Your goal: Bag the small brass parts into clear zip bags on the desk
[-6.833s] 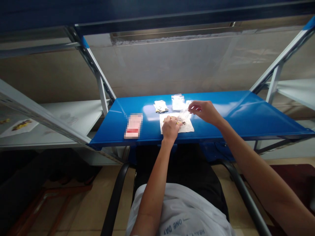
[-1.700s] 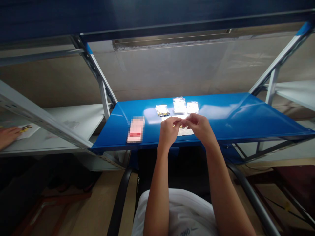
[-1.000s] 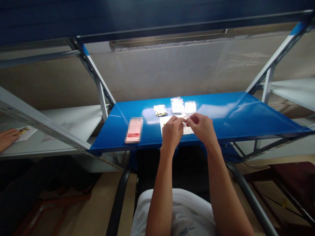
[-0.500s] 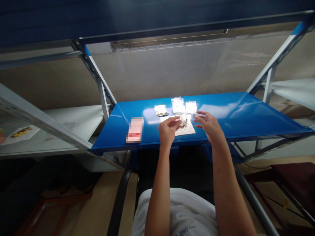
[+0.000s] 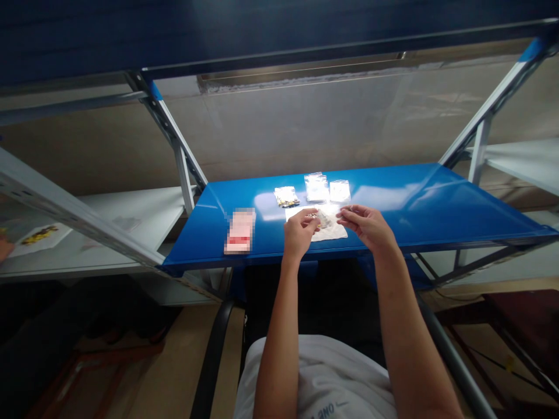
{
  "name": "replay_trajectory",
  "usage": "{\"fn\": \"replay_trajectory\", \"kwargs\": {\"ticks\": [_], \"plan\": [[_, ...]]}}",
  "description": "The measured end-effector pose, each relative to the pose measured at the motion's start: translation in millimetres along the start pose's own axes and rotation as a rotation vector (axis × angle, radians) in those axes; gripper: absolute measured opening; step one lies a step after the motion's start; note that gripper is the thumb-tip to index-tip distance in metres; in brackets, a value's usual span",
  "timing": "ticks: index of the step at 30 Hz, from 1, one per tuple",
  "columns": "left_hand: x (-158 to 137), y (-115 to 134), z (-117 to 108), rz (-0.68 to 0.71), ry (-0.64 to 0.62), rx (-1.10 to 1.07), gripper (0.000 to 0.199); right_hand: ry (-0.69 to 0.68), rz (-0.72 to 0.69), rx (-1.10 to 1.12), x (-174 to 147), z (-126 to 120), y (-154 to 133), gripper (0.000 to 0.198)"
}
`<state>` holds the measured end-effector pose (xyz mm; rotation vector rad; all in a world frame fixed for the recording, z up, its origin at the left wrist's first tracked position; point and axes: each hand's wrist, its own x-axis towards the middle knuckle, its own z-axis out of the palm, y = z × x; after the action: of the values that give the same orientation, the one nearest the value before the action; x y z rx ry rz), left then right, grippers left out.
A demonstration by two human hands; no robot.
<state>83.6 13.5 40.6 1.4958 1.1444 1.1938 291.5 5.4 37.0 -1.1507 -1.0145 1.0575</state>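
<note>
My left hand (image 5: 300, 231) is closed in a pinch over a pale sheet (image 5: 335, 233), at the edge of a small clear plastic bag (image 5: 324, 219). Glare blurs the bag, and its contents are hard to read. To the right, my right hand (image 5: 367, 226) has thumb and fingertips pressed together; whatever they hold is too small to name. Beyond the hands lie a clear packet with dark and yellow bits (image 5: 287, 196), a larger shiny clear packet (image 5: 316, 187) and a smaller one (image 5: 339, 191).
A blurred pink rectangular item (image 5: 240, 231) lies left on the blue table (image 5: 414, 209). Metal posts (image 5: 174, 137) flank the table. On the left shelf (image 5: 126, 212), another person's hand (image 5: 5, 247) is beside a sheet bearing yellow and brown pieces (image 5: 41, 234).
My right hand has moved slightly left and down, and its spread fingers have closed into a pinch. My left hand has barely shifted. The other person's hand shows more at the left edge.
</note>
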Motion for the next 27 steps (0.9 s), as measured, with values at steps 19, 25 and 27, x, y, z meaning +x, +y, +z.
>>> {"fn": "replay_trajectory", "kwargs": {"ticks": [19,25,27], "plan": [[103,-8,25,0.205,-0.256,0.766,0.030,-0.324,-0.356,-1.077,82,12,-52,0.014],[104,-11,20,0.194,-0.270,0.787,0.023,-0.418,-0.333,-1.093,85,16,-54,0.007],[103,-11,18,0.189,-0.267,0.787,0.023,-0.425,-0.318,-1.059,85,15,-55,0.004]]}}
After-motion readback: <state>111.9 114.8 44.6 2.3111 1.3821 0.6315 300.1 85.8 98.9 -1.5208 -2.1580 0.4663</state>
